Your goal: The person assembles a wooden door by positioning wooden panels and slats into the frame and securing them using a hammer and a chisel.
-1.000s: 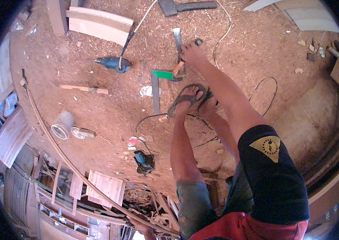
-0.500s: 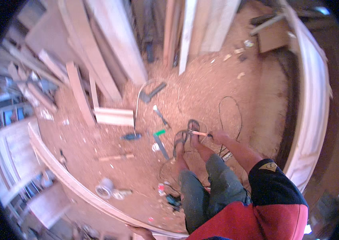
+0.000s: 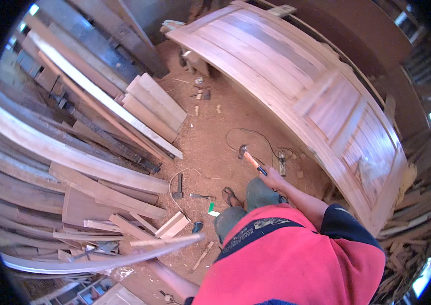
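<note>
My right hand (image 3: 272, 179) is closed around the handle of a claw hammer (image 3: 250, 159), which is orange and dark. The hammer hangs above the sawdust-covered floor with its metal head pointing away from me. Out to my left, a long pale wooden strip (image 3: 88, 265) reaches across the view, clear of the floor at its near end. My left hand (image 3: 145, 257) grips it around the middle; its fingers are blurred and partly hidden by the wood.
A large panelled wooden door (image 3: 256, 56) lies raised along the right. Many boards (image 3: 73, 147) lean or lie at the left. On the floor are a dark L-shaped tool (image 3: 177, 187), a chisel-like tool (image 3: 202, 196), a short wood block (image 3: 173, 225) and a looping cable (image 3: 248, 129).
My view has turned toward the right, bringing the door into full sight. The strip has swung with my left hand. The hammer stays in my right hand.
</note>
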A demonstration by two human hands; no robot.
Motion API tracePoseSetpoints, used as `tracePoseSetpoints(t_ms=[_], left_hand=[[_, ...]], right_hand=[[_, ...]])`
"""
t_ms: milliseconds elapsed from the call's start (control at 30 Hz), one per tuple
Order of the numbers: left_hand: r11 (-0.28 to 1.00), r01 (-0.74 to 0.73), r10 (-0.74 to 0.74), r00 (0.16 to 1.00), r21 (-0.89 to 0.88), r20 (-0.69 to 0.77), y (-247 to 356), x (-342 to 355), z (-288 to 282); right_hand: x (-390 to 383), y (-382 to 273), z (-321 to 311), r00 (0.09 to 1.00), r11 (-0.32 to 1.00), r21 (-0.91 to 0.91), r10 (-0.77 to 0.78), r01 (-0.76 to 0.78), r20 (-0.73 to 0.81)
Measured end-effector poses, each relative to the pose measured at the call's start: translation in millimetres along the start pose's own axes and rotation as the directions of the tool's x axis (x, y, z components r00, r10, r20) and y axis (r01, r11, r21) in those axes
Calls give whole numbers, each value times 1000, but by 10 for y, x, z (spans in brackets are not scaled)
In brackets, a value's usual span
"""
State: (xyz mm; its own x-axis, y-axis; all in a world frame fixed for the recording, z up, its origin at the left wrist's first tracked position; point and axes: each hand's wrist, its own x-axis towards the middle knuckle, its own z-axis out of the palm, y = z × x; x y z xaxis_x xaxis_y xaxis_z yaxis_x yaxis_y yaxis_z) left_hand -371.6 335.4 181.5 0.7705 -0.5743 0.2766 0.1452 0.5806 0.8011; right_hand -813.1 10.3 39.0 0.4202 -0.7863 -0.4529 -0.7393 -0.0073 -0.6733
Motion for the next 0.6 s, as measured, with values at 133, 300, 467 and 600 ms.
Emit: tracePoseSetpoints(t_ms=[133,300,467,600], left_hand=[[981,-74,125,949,-180,291,-15,399,661],[970,-44,157,863,-238,480,-349,533,1585],[935,-41,222,842,-353,491,-381,422,2578],[897,38,242,793,-441,559,-379,187,3406]], right_hand=[[-742,69,-375,999,891,451,52,-46,0],[-1684,-39,-812,998,676,736,62,-37,-6],[-2281,-305,-1276,993,625,773,-47,115,-110],[-2459,-270,-1552,966,754,606,-167,253,-195]])
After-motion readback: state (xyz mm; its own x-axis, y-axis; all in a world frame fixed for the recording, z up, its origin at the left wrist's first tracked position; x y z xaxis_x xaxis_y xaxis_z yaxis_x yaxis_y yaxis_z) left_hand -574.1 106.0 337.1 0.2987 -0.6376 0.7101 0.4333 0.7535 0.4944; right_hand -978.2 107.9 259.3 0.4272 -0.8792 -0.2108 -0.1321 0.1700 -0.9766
